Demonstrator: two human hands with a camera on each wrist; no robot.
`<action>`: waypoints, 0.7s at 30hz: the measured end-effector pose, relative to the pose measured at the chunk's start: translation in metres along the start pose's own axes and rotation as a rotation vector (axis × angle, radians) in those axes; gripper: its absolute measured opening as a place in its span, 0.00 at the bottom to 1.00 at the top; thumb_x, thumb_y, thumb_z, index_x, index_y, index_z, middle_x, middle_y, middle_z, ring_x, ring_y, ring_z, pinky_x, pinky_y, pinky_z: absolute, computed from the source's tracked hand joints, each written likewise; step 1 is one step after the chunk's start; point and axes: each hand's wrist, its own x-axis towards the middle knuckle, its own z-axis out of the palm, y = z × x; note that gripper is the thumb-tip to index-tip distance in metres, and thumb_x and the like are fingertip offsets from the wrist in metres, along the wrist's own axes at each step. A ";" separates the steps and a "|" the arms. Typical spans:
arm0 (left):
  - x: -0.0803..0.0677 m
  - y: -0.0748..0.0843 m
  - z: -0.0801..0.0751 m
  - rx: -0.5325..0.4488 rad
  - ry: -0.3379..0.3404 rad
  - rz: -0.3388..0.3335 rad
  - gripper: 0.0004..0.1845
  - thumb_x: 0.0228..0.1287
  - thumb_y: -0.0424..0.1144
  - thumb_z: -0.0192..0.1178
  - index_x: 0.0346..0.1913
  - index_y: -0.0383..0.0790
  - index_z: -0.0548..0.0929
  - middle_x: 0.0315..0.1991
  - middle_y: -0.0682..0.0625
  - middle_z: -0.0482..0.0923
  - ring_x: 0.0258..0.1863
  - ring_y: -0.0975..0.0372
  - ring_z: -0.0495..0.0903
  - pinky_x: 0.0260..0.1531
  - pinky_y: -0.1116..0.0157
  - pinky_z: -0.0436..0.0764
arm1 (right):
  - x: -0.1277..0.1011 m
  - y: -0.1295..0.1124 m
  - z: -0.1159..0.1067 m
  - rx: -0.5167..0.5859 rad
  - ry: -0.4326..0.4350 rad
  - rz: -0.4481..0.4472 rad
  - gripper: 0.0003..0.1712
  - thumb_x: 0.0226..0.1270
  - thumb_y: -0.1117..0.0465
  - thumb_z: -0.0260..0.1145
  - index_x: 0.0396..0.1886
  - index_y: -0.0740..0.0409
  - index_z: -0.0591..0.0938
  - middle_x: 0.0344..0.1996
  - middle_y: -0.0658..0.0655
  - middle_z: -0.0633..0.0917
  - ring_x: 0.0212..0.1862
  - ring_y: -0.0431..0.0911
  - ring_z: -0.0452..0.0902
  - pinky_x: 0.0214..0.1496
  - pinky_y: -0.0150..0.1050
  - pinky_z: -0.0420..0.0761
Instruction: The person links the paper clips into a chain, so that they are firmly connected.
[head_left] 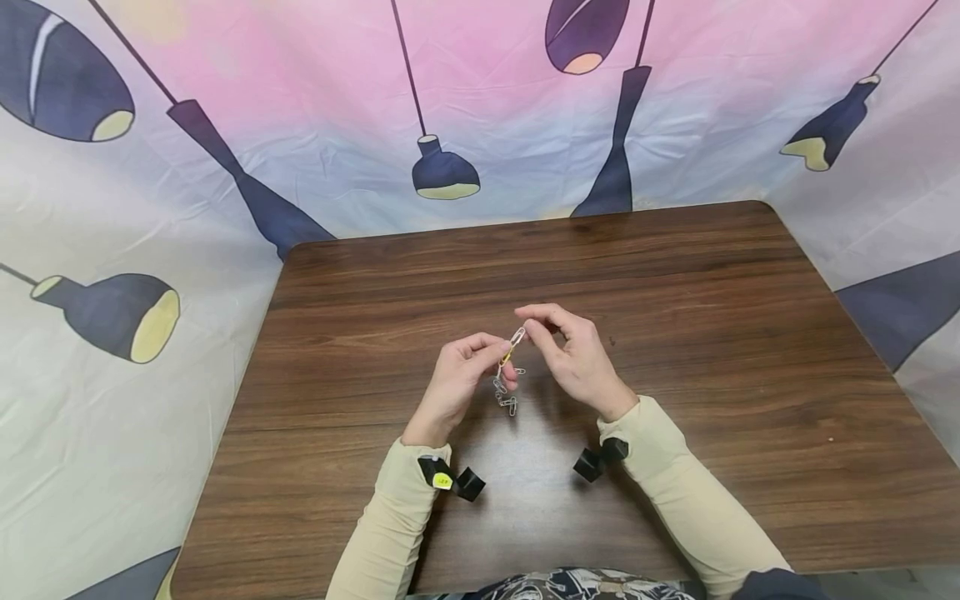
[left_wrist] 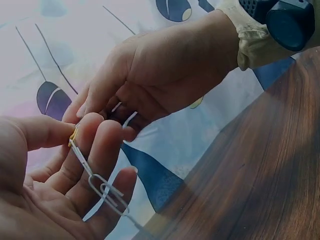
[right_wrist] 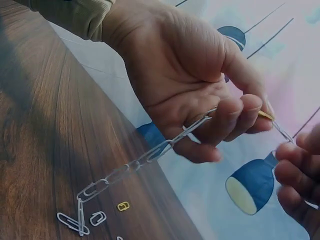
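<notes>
My left hand (head_left: pixel 459 377) pinches a yellow paper clip (right_wrist: pixel 265 115) between thumb and fingertips. From it a chain of silver-white paper clips (right_wrist: pixel 158 150) runs over the fingers and hangs to the tabletop, as the right wrist view shows. At the yellow clip's other end is a white paper clip (head_left: pixel 518 336), its far end pinched in the fingertips of my right hand (head_left: pixel 579 360). The left wrist view shows more white wire (left_wrist: pixel 130 119) by the right hand's curled fingers; whether it is a held clip is unclear. Fingers partly hide the join between the yellow and white clips.
A loose white clip (right_wrist: pixel 98 218) and a small yellow clip (right_wrist: pixel 123 205) lie on the table beside the chain's lower end. The brown wooden table (head_left: pixel 360 292) reaches back to a wall cloth (head_left: pixel 337 167) printed with lamps.
</notes>
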 end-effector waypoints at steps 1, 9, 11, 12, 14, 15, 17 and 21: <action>0.000 0.000 0.000 -0.007 0.005 0.002 0.05 0.68 0.35 0.58 0.35 0.37 0.81 0.20 0.48 0.82 0.19 0.58 0.82 0.31 0.61 0.81 | 0.000 0.001 0.000 0.003 0.007 0.018 0.11 0.72 0.66 0.59 0.50 0.60 0.82 0.33 0.54 0.85 0.37 0.48 0.79 0.39 0.37 0.77; 0.002 0.001 -0.004 -0.272 0.080 0.033 0.05 0.68 0.30 0.56 0.35 0.36 0.81 0.29 0.45 0.83 0.29 0.57 0.84 0.39 0.61 0.83 | -0.009 0.040 0.011 -0.204 -0.232 0.291 0.12 0.67 0.62 0.65 0.49 0.58 0.83 0.36 0.52 0.81 0.32 0.43 0.76 0.34 0.35 0.78; 0.002 0.002 -0.003 -0.332 0.090 0.042 0.05 0.68 0.29 0.55 0.35 0.36 0.81 0.31 0.45 0.83 0.32 0.58 0.83 0.41 0.62 0.82 | -0.014 0.051 0.017 -0.270 -0.331 0.329 0.13 0.65 0.60 0.68 0.47 0.58 0.84 0.35 0.50 0.79 0.33 0.41 0.75 0.36 0.36 0.78; 0.002 0.002 -0.003 -0.348 0.093 0.045 0.06 0.68 0.29 0.55 0.34 0.36 0.81 0.31 0.45 0.83 0.32 0.58 0.83 0.42 0.62 0.82 | -0.016 0.055 0.020 -0.303 -0.359 0.338 0.13 0.64 0.58 0.69 0.46 0.58 0.84 0.34 0.50 0.78 0.33 0.41 0.74 0.37 0.37 0.77; 0.002 0.003 -0.003 -0.359 0.097 0.049 0.07 0.68 0.28 0.55 0.34 0.37 0.82 0.31 0.46 0.82 0.33 0.59 0.81 0.41 0.63 0.81 | -0.019 0.062 0.024 -0.370 -0.377 0.344 0.13 0.61 0.56 0.72 0.43 0.56 0.86 0.33 0.49 0.78 0.35 0.42 0.73 0.39 0.38 0.76; 0.002 0.004 -0.002 -0.357 0.101 0.050 0.07 0.68 0.28 0.55 0.33 0.37 0.82 0.31 0.46 0.81 0.32 0.59 0.81 0.39 0.64 0.81 | -0.020 0.063 0.026 -0.399 -0.374 0.341 0.12 0.60 0.55 0.73 0.41 0.55 0.86 0.32 0.49 0.77 0.35 0.42 0.72 0.38 0.39 0.75; 0.002 0.005 -0.001 -0.351 0.114 0.049 0.07 0.67 0.28 0.55 0.33 0.37 0.83 0.30 0.47 0.80 0.30 0.61 0.79 0.35 0.67 0.80 | -0.020 0.065 0.029 -0.458 -0.364 0.335 0.10 0.59 0.54 0.74 0.37 0.53 0.87 0.30 0.48 0.76 0.35 0.43 0.71 0.37 0.40 0.74; 0.001 0.008 0.000 -0.333 0.135 0.050 0.07 0.66 0.27 0.56 0.32 0.35 0.82 0.27 0.47 0.79 0.25 0.62 0.75 0.28 0.72 0.75 | -0.018 0.063 0.030 -0.525 -0.388 0.320 0.06 0.59 0.54 0.73 0.32 0.49 0.86 0.28 0.46 0.74 0.36 0.43 0.69 0.36 0.39 0.73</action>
